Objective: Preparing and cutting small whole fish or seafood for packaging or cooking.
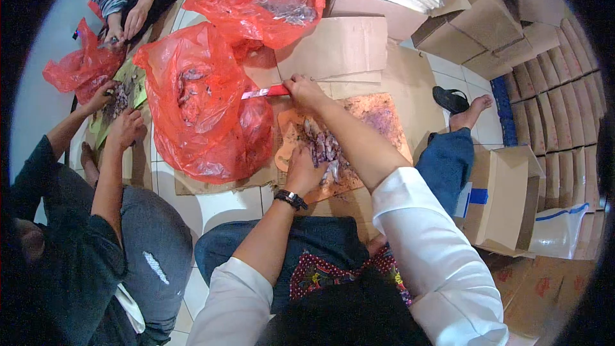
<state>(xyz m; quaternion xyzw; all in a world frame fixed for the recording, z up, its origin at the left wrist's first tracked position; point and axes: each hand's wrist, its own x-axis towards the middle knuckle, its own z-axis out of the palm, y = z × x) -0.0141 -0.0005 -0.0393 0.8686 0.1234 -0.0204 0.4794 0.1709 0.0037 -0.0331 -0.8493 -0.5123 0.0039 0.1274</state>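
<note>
In the head view my right hand (303, 91) grips the red handle of a knife or similar cutter (264, 92), whose pale, stained blade points left over a red plastic bag (211, 105). My left hand (304, 171), with a dark bracelet at the wrist, rests on a small heap of dark purplish, stringy pieces (326, 151); its fingertips are partly hidden among them. The heap lies on a stained orange cutting board (379, 120), set on flattened cardboard. More such pieces show inside the open red bag.
A co-worker at the left handles similar pieces on a yellow-green board (139, 89); another person's hands are at the upper left. A second red bag (269, 0) stands ahead. Cardboard boxes (495, 202) and a black sandal (450, 100) are at the right.
</note>
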